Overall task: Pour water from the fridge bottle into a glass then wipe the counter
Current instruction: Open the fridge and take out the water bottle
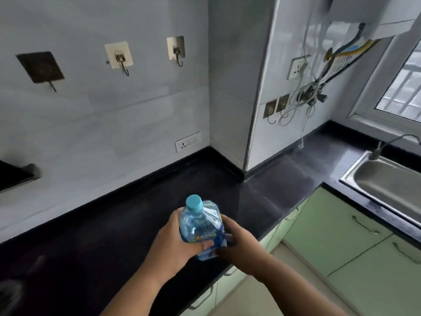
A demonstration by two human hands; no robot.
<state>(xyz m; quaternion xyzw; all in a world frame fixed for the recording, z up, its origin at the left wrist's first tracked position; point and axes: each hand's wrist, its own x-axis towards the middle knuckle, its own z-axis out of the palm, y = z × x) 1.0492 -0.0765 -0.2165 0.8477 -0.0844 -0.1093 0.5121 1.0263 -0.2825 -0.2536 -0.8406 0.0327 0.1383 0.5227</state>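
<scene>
Two bare hands are gripping a clear plastic water bottle with a blue label (201, 229) above the front edge of the glossy black stone worktop (95, 236). Its light-blue screw cap (194, 203) is sitting on top, and the bottle is leaning slightly. The left hand (177, 240) is wrapping its fingers (206, 244) across the label; the right hand (239, 240) is clasping the opposite side. A stainless steel sink (385, 185) is lying well apart, at the right.
</scene>
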